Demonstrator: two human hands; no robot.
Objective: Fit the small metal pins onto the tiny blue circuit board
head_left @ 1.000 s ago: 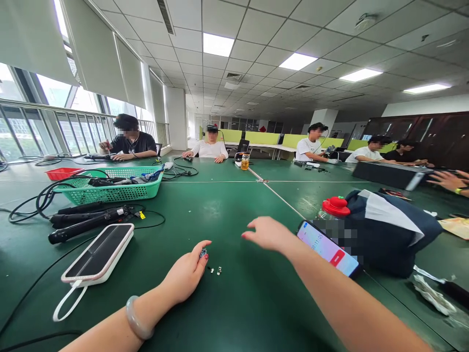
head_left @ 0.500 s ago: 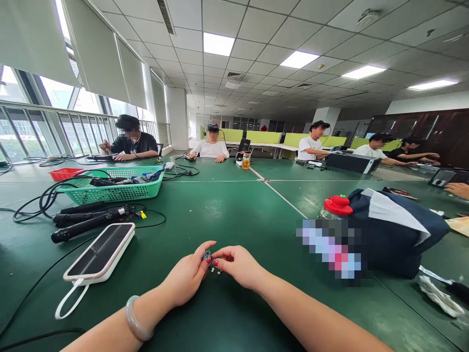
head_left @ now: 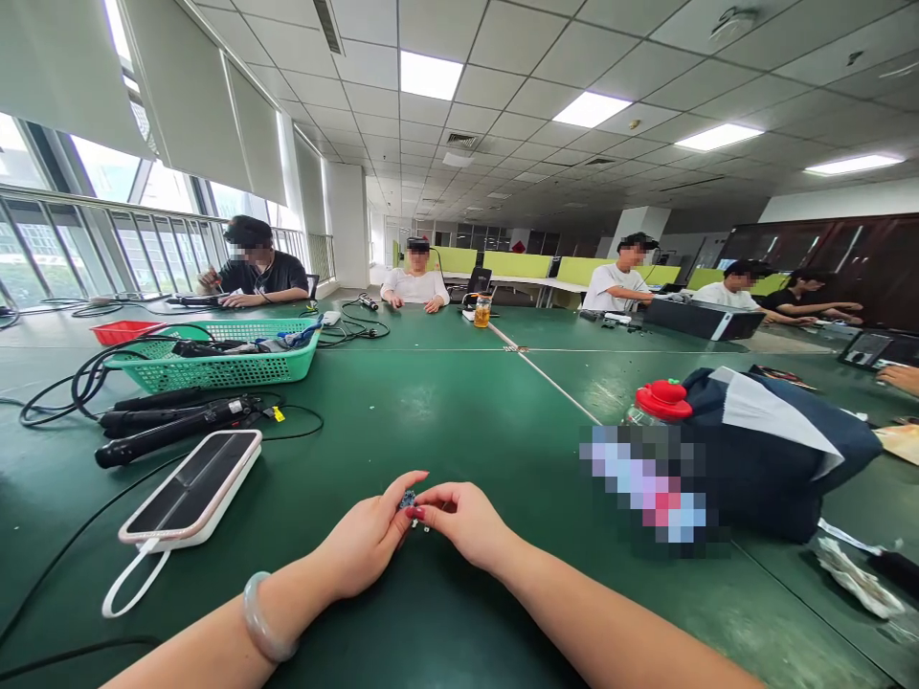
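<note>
My left hand (head_left: pixel 369 538), with a pale bangle (head_left: pixel 265 617) on its wrist, is closed on a small blue-grey piece (head_left: pixel 408 499). The piece is too small to tell its kind. Against its near right side, the thumb and forefinger of my right hand (head_left: pixel 470 524) are pinched together, touching or almost touching my left thumb. Whatever lies between the right fingertips is hidden. Just below the fingers, a few tiny white bits (head_left: pixel 425 528) show over the green table (head_left: pixel 459 421).
A phone in a white case (head_left: pixel 193 488), black rod-like devices (head_left: pixel 172 426) and a green basket (head_left: pixel 215 368) with cables lie left. On the right stand a red-lidded jar (head_left: pixel 661 402) and a dark bag (head_left: pixel 768 459). Several people sit around the table; an amber jar (head_left: pixel 481 312) stands far off.
My right fingertips have shifted slightly left, closer to my left thumb and the blue-grey piece. The person opposite has drawn a hand away from a dark object. The view has shifted a little.
</note>
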